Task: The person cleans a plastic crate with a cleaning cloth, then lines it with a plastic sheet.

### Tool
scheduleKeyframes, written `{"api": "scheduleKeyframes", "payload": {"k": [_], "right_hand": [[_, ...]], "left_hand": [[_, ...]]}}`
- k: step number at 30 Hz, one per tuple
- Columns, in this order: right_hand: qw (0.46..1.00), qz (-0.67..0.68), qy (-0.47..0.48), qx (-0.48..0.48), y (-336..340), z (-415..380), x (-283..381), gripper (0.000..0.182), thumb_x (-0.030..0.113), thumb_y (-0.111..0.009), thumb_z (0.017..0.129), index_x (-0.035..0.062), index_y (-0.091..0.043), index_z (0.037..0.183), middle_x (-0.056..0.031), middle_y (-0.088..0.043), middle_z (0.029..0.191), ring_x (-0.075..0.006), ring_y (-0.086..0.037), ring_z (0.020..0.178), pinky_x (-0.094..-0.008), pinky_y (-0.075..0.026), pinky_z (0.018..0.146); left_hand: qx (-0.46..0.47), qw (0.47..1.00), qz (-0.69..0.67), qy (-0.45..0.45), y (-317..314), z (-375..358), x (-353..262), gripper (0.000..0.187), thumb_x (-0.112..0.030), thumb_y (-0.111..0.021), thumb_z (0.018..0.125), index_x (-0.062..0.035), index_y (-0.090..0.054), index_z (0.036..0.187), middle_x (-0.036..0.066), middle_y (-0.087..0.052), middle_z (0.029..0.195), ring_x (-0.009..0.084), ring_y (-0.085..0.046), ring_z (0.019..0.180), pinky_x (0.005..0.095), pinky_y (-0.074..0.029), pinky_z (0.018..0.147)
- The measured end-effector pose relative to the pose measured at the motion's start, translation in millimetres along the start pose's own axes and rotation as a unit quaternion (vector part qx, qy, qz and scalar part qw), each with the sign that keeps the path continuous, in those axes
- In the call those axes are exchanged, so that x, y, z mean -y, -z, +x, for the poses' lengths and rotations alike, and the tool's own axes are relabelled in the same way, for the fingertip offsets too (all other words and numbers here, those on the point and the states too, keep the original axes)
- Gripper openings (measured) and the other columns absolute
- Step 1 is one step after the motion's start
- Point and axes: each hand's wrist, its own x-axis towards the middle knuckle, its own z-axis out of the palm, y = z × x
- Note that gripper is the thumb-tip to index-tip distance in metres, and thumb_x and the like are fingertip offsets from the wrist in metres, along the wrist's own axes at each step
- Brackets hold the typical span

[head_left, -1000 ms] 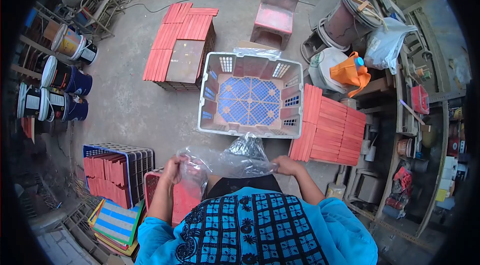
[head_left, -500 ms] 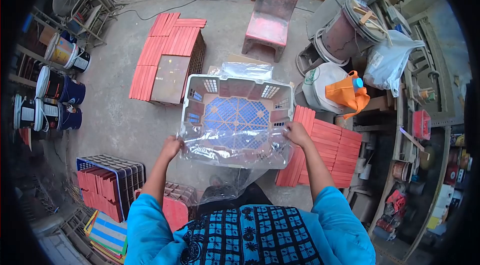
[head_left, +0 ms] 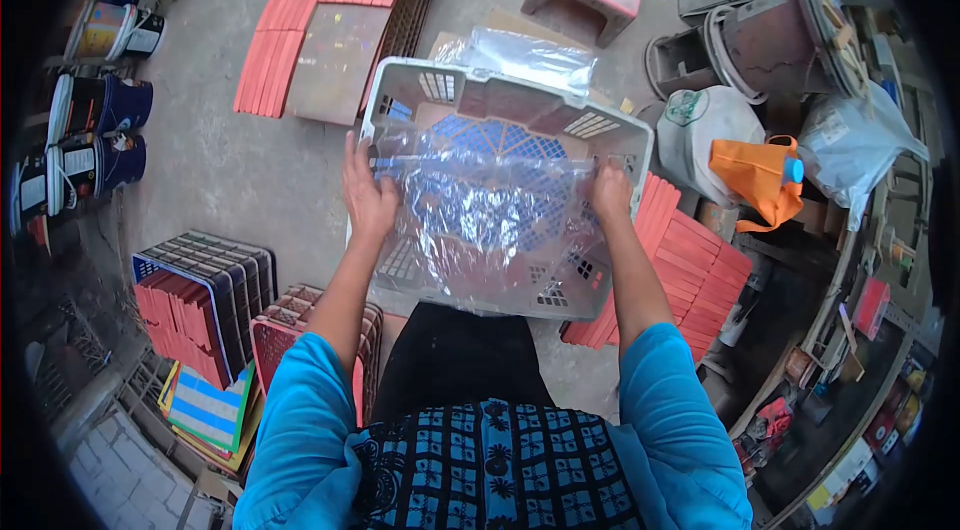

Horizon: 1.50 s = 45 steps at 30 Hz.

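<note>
A grey plastic crate (head_left: 400,80) with a blue lattice floor stands in front of my legs, tilted slightly in view. Clear plastic film (head_left: 480,215), crinkled and shiny, stretches across its opening and hangs down inside. My left hand (head_left: 370,195) is at the crate's left rim, fingers pointing away and thumb on the inner side, with the film's left edge at it. On the right, my right hand (head_left: 611,192) is closed on the film's other side, just inside the right wall. The fingertips of that hand are partly hidden.
Red strips (head_left: 690,260) lie stacked right of the crate, and more cover a block (head_left: 340,50) at upper left. A folded clear plastic pack (head_left: 530,60) lies behind the crate. Crates (head_left: 215,280) stand lower left; an orange bag (head_left: 755,175) sits at right.
The film has moved away from my body and down into the crate. Both hands moved forward along the sides. The view has tilted down and the crate now appears larger and turned.
</note>
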Motion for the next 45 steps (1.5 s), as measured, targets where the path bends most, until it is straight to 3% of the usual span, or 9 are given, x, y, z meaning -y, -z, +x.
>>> {"api": "scheduleKeyframes", "payload": {"k": [6, 11, 19, 26, 31, 35, 40, 44, 45], "right_hand": [[0.998, -0.011, 0.034, -0.052, -23.5, 26.3, 6.2, 0.019, 0.011, -0.040, 0.079, 0.0038, -0.055, 0.087, -0.0183, -0.056, 0.091, -0.0356, -0.055, 0.087, -0.0442, -0.044, 0.073], [1.000, -0.017, 0.009, -0.016, -47.9, 46.6, 0.1, 0.018, 0.012, -0.039, 0.080, 0.0040, -0.054, 0.087, -0.0184, -0.054, 0.093, -0.0360, -0.053, 0.089, -0.0440, -0.044, 0.073], [0.996, 0.068, -0.035, -0.052, -85.0, 52.1, -9.3, 0.023, 0.007, -0.054, 0.074, 0.0037, -0.052, 0.097, -0.0198, -0.052, 0.097, -0.0375, -0.051, 0.092, -0.0452, -0.041, 0.078], [0.972, 0.046, 0.011, -0.231, -73.4, 8.3, 39.9, 0.051, 0.014, -0.060, 0.072, 0.0049, -0.042, 0.119, -0.0196, -0.036, 0.122, -0.0364, -0.032, 0.114, -0.0526, -0.019, 0.097], [0.997, 0.061, 0.051, 0.003, -113.9, -30.1, 54.3, 0.068, 0.026, -0.064, 0.072, 0.0128, -0.032, 0.130, -0.0214, -0.021, 0.135, -0.0412, -0.018, 0.125, -0.0537, -0.017, 0.100], [0.987, 0.080, -0.038, 0.134, -166.8, -20.1, 16.9, 0.079, 0.033, -0.068, 0.069, 0.0169, -0.027, 0.134, -0.0202, -0.011, 0.140, -0.0413, -0.009, 0.128, -0.0476, -0.017, 0.103], [0.991, 0.053, -0.015, 0.126, -156.7, -3.0, 25.3, 0.087, 0.031, -0.072, 0.065, 0.0205, -0.021, 0.136, -0.0194, -0.008, 0.141, -0.0413, -0.007, 0.129, -0.0520, -0.018, 0.102], [0.983, 0.049, -0.034, 0.174, -158.0, 12.6, 32.8, 0.092, 0.029, -0.074, 0.064, 0.0232, -0.019, 0.137, -0.0189, -0.005, 0.141, -0.0413, -0.004, 0.129, -0.0578, -0.017, 0.099], [0.982, 0.044, -0.039, 0.182, -159.4, 13.5, 33.4, 0.092, 0.029, -0.074, 0.063, 0.0238, -0.018, 0.137, -0.0188, -0.004, 0.142, -0.0414, -0.004, 0.129, -0.0593, -0.017, 0.099]], "left_hand": [[0.299, 0.945, 0.110, -0.073, -24.9, -45.9, -6.7, 0.066, -0.013, -0.052, 0.067, -0.0112, -0.032, 0.130, 0.014, -0.018, 0.140, 0.0310, -0.017, 0.130, 0.0547, -0.011, 0.102], [0.416, 0.888, 0.167, -0.103, -68.4, -71.3, 25.9, 0.066, -0.021, -0.052, 0.070, -0.0185, -0.031, 0.132, 0.012, -0.016, 0.141, 0.0292, -0.014, 0.131, 0.0566, -0.009, 0.101], [0.480, 0.826, 0.288, -0.070, -116.9, -77.3, 68.4, 0.071, -0.029, -0.053, 0.073, -0.0201, -0.020, 0.136, 0.013, -0.012, 0.143, 0.0291, -0.010, 0.132, 0.0544, -0.009, 0.102], [0.399, 0.875, 0.273, -0.022, -142.7, -85.1, 82.7, 0.071, -0.024, -0.051, 0.073, -0.0207, -0.020, 0.137, 0.012, -0.012, 0.142, 0.0324, -0.012, 0.131, 0.0505, -0.012, 0.103], [0.402, 0.881, 0.248, -0.004, -150.6, -74.8, 73.8, 0.071, -0.021, -0.051, 0.072, -0.0186, -0.021, 0.136, 0.013, -0.010, 0.143, 0.0344, -0.014, 0.130, 0.0500, -0.020, 0.101], [0.379, 0.897, 0.226, 0.035, -162.3, -74.8, 96.6, 0.069, -0.020, -0.051, 0.072, -0.0194, -0.023, 0.135, 0.014, -0.011, 0.142, 0.0363, -0.014, 0.129, 0.0502, -0.021, 0.101], [0.355, 0.915, 0.185, -0.050, -166.0, -56.3, 73.3, 0.069, -0.015, -0.051, 0.070, -0.0213, -0.025, 0.134, 0.016, -0.011, 0.142, 0.0356, -0.014, 0.130, 0.0477, -0.021, 0.102], [0.406, 0.885, 0.181, -0.138, -186.7, -37.9, 55.2, 0.072, -0.019, -0.054, 0.072, -0.0259, -0.021, 0.135, 0.010, -0.009, 0.143, 0.0320, -0.011, 0.131, 0.0547, -0.018, 0.101], [0.420, 0.878, 0.210, -0.095, -193.9, -36.1, 58.6, 0.072, -0.022, -0.055, 0.074, -0.0272, -0.019, 0.136, 0.008, -0.008, 0.144, 0.0317, -0.010, 0.131, 0.0580, -0.018, 0.099]]}}
